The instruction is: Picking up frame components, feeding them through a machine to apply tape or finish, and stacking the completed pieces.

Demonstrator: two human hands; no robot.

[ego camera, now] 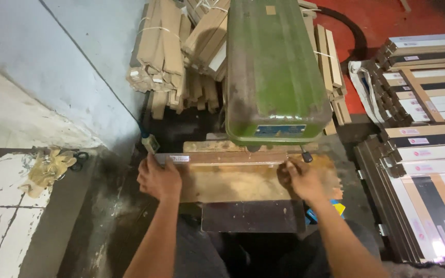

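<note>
A long narrow wooden strip [222, 158] with a small white label lies across the worn wooden table [233, 183] of a green machine [274, 72]. My left hand [158, 178] grips the strip's left end, fingers curled over it. At the strip's right end my right hand [301, 179] presses on it, just below the machine's head. The middle of the strip sits under the machine's front edge.
Bundles of tied wooden strips [166, 51] are stacked behind the machine. Piles of flat frame pieces [423, 154] fill the right side. A crumpled glove and scissors [52, 164] lie on the tiled ledge at left. A grey wall rises at the back left.
</note>
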